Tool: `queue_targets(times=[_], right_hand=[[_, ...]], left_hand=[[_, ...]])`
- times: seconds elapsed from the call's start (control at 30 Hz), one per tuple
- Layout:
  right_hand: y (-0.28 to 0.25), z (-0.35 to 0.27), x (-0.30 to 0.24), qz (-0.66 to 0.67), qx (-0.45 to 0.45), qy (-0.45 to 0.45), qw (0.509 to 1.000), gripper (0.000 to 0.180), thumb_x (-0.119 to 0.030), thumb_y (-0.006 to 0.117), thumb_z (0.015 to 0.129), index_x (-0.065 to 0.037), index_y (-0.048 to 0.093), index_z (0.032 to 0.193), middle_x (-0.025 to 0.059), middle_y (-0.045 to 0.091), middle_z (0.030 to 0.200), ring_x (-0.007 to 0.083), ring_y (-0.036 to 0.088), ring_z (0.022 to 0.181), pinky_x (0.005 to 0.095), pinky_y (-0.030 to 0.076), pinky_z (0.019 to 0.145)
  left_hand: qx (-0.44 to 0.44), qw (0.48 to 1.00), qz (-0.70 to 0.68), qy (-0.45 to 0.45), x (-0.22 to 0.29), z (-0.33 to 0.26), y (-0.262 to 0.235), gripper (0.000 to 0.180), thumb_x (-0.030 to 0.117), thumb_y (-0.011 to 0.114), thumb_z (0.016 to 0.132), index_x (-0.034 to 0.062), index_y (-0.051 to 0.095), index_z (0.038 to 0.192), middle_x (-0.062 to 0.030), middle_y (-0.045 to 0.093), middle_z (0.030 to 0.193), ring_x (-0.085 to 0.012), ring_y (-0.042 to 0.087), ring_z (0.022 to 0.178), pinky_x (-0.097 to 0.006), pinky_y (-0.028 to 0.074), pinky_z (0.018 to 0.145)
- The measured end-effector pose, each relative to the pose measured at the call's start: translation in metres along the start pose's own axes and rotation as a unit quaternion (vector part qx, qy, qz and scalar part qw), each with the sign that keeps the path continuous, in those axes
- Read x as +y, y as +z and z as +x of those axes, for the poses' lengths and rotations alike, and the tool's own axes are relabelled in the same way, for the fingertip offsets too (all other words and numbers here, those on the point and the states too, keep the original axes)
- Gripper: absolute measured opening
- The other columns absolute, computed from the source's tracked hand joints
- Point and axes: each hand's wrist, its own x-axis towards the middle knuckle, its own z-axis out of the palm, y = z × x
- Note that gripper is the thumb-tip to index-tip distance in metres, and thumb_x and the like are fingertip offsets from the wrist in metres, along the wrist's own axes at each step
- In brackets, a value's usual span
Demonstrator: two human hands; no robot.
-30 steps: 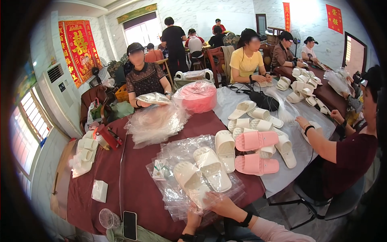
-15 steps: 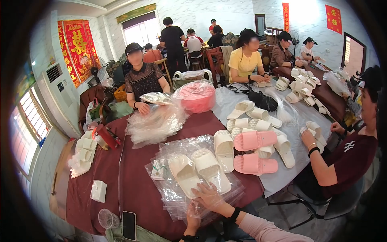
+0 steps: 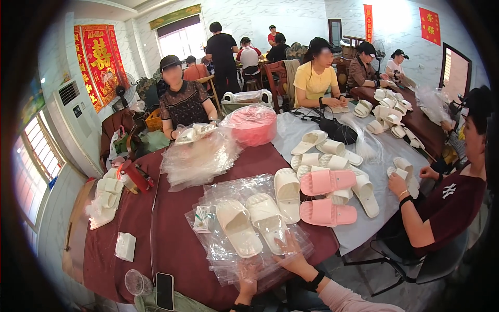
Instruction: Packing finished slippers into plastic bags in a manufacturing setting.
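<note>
A pair of cream slippers (image 3: 252,222) is laid side by side on a stack of clear plastic bags (image 3: 249,260) near the front edge of the bench (image 3: 166,244), which is covered in dark red cloth. The right hand (image 3: 293,255) is spread open and pressed flat on the plastic, just beside the heel of the right-hand slipper. The left hand (image 3: 247,285) is seen low at the bench edge, resting on the bags, but whether it's pinching them can't really be told. Just right of the pair, another cream slipper (image 3: 287,193) and two pink slippers (image 3: 327,196) are lined up. A phone (image 3: 165,290) and a small white box (image 3: 125,246) are left further to the left. Across the bench, a bagged slipper (image 3: 193,133) is held by a seated person in a cap above a loose heap of bags (image 3: 196,158).
</note>
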Motion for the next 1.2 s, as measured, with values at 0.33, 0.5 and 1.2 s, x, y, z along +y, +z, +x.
queue_targets(times=[0.33,0.5,1.2], right_hand=[[0.021,-0.011,-0.003,0.059,0.019,-0.062,0.996,0.050,-0.025,0.070,0.079,-0.011,0.055,0.124,0.0284,0.047,0.130,0.0445,0.045,0.121,0.0499,0.037,0.101],[0.022,-0.009,0.008,0.064,0.017,-0.067,0.996,0.047,-0.025,0.070,0.079,-0.010,0.056,0.122,0.0299,0.046,0.131,0.0434,0.046,0.120,0.0482,0.037,0.101],[0.010,0.022,-0.004,0.086,0.010,0.127,0.988,0.044,-0.019,0.069,0.077,-0.009,0.059,0.119,0.0236,0.042,0.137,0.0403,0.044,0.121,0.0459,0.039,0.098]], left_hand=[[-0.023,0.993,0.023,-0.115,-0.018,0.004,-0.017,0.038,0.015,0.042,0.099,-0.0033,0.032,0.131,-0.0229,0.051,0.123,-0.0337,0.059,0.106,-0.044,0.049,0.093],[0.000,0.990,0.098,-0.098,-0.016,0.000,-0.007,0.021,0.016,0.039,0.100,-0.0031,0.045,0.108,-0.0265,0.055,0.118,-0.0358,0.060,0.104,-0.045,0.049,0.093],[-0.006,0.996,0.006,-0.084,-0.003,-0.006,0.004,0.015,0.014,0.040,0.100,0.0021,0.046,0.096,-0.0244,0.059,0.111,-0.0334,0.061,0.101,-0.044,0.048,0.093]])
